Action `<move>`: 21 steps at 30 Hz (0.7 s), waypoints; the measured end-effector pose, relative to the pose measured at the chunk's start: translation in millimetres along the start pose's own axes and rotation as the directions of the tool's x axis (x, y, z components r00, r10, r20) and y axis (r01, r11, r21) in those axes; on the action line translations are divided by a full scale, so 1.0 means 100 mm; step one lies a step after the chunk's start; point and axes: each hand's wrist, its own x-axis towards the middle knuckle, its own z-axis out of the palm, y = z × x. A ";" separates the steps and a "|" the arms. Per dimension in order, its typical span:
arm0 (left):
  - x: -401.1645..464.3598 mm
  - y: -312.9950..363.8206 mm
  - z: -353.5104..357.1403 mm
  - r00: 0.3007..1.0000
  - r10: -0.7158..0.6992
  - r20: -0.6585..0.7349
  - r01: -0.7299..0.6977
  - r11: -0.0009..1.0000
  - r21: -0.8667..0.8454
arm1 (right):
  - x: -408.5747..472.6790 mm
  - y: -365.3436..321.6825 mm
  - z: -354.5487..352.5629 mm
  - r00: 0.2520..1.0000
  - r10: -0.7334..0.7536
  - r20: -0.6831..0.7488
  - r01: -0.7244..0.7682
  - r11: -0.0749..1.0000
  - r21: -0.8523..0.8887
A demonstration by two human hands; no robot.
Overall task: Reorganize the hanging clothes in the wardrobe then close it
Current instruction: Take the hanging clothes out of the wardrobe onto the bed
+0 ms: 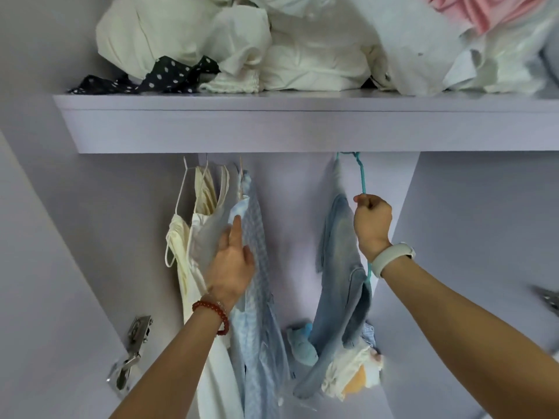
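Observation:
Inside the lilac wardrobe, a cream strap dress (181,252) and a white garment (211,373) hang at the left on thin white hangers. Beside them hangs a light blue checked shirt (257,267). My left hand (233,264) lies flat with straight fingers against that shirt and the pale fabric next to it. Further right a denim jacket (338,267) hangs from a teal hanger (360,173). My right hand (372,220) grips the neck of the teal hanger, just under the shelf. The rail itself is hidden behind the shelf front.
A lilac shelf (302,128) above holds piled white clothes (302,49), a black dotted cloth (169,75) and something pink (484,10). Crumpled blue and white-orange items (351,373) lie low behind the jacket. A metal door hinge (133,352) sits on the left wall, another hinge (547,297) at right.

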 end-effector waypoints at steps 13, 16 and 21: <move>-0.73 0.59 0.68 0.892 0.439 -0.109 -0.446 0.894 -0.047 | -0.89 0.92 -1.52 0.988 0.153 0.009 -0.147 0.960 -0.239; -1.08 0.77 1.05 0.848 0.524 0.076 -0.498 0.838 -0.225 | -1.38 1.28 -2.04 0.972 0.233 -0.010 -0.220 0.901 -0.373; -1.85 1.12 1.66 0.632 0.695 0.343 -0.592 0.719 -0.364 | -2.29 1.55 -3.02 0.939 0.341 -0.031 -0.309 0.803 -0.510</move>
